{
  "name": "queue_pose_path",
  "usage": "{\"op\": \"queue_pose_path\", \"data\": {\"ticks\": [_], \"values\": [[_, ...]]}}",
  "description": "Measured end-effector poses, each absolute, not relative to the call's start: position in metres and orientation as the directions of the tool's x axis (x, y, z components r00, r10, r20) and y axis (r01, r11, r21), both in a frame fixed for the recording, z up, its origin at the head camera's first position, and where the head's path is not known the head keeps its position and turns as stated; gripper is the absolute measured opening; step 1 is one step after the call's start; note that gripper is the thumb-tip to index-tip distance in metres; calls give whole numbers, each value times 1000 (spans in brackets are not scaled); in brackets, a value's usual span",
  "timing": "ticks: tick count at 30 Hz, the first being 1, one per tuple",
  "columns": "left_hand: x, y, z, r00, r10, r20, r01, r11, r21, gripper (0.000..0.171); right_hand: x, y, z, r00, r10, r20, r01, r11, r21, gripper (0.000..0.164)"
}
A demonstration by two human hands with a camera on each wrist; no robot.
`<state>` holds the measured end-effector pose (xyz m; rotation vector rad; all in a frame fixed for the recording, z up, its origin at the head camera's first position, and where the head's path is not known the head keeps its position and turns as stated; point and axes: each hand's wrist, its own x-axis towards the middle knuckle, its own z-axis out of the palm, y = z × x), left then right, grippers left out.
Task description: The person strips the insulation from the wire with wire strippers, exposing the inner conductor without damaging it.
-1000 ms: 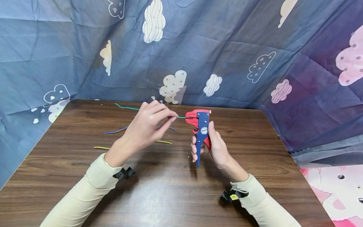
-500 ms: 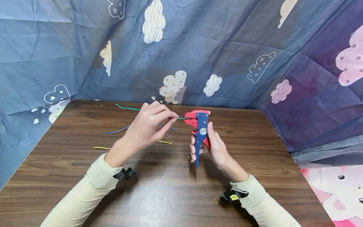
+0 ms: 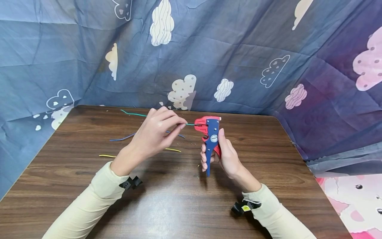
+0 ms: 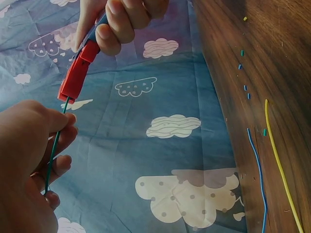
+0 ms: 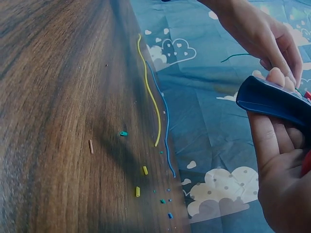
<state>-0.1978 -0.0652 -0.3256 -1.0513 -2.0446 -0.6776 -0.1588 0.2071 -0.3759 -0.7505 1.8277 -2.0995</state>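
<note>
My left hand (image 3: 155, 129) pinches a green wire (image 3: 190, 124) between thumb and fingertips. One end of that wire enters the red nose of a wire stripper (image 3: 213, 127) with a blue body. Its other end sticks out to the left behind my hand. In the left wrist view the wire (image 4: 54, 145) runs across the curled fingers up to the tool's red head (image 4: 74, 80). My right hand (image 3: 229, 156) grips the stripper's handles, which point downward above the table. The right wrist view shows the blue handle (image 5: 272, 99) across those fingers. The wire's tip inside the nose is hidden.
A blue wire (image 3: 122, 138) and a yellow wire (image 3: 173, 150) lie on the wooden table (image 3: 167, 205), partly behind my left arm. Small cut insulation bits, such as a yellow piece (image 5: 138, 191) and a green piece (image 5: 123, 133), are scattered there. A cloud-patterned cloth (image 3: 203, 59) hangs behind.
The wire stripper has shifted very slightly left and down since a second ago, still in my right hand. My left hand keeps its pinch on the green wire, almost unmoved.
</note>
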Motion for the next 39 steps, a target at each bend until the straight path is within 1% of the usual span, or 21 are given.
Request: {"op": "queue_pose_path", "data": {"ticks": [6, 15, 19, 22, 24, 30, 36, 39], "values": [[-197, -65, -326, -402, 460, 791, 844, 522, 125, 11, -158, 207, -376, -855, -483, 188, -134, -143, -981, 81], [-196, -63, -327, -398, 462, 792, 851, 509, 131, 11, -154, 205, -373, -907, -389, 158, -164, -18, -986, 89], [-195, -62, -327, -397, 465, 791, 856, 500, 135, 11, -152, 202, -374, -951, -290, 110, -117, 6, -993, 92], [-194, -61, -328, -391, 473, 789, 854, 507, 120, 12, -152, 200, -376, -976, -201, 80, -78, -20, -997, 91], [-194, -60, -329, -390, 478, 787, 851, 513, 111, 13, -152, 199, -378, -983, -165, 79, -74, -39, -997, 91], [-194, -60, -330, -399, 466, 790, 840, 532, 111, 13, -152, 198, -381, -978, -186, 94, -86, -53, -995, 91], [-194, -61, -330, -410, 463, 786, 835, 537, 119, 13, -156, 200, -382, -960, -243, 137, -121, -81, -989, 92], [-194, -61, -330, -415, 461, 784, 833, 539, 125, 13, -157, 201, -382, -941, -290, 174, -155, -89, -984, 89]]}}
